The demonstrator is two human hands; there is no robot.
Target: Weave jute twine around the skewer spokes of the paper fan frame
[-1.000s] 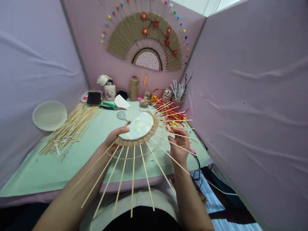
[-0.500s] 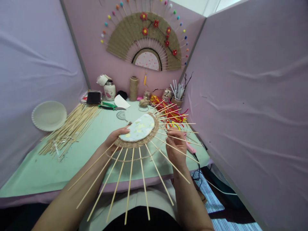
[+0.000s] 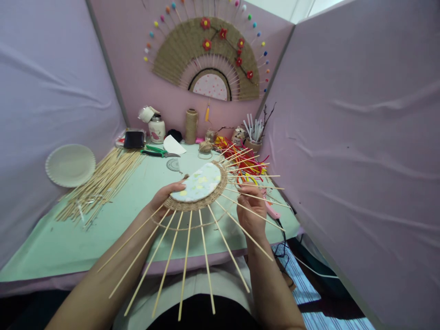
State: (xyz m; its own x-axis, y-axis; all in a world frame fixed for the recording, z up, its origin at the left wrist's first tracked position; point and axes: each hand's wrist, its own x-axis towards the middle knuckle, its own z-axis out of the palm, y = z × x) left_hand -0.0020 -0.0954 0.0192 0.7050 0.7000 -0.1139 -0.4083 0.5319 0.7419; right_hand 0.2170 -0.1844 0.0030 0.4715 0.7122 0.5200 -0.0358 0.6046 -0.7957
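Note:
My left hand [image 3: 164,196] grips the straight edge of a half-round fan frame [image 3: 199,185], thumb on its pale flowered face, which is ringed with woven brown twine. Several thin bamboo sticks [image 3: 187,256] fan out from it toward me and to the right. My right hand [image 3: 250,208] sits among the right-hand sticks, fingers curled and pinched around something thin that I cannot make out. A loose loop of twine [image 3: 185,226] runs across the sticks below the woven ring.
A pile of bamboo sticks [image 3: 103,181] and a white paper plate [image 3: 70,165] lie left on the green table [image 3: 68,238]. Scissors [image 3: 158,152], a twine spool [image 3: 191,126], coloured pipe cleaners [image 3: 245,166] and a cup of white sticks [image 3: 253,133] stand at the back. A finished fan [image 3: 206,57] hangs on the wall.
The fan frame has turned slightly, its near sticks swinging left. My right hand shifted a little left and up among the right-hand sticks.

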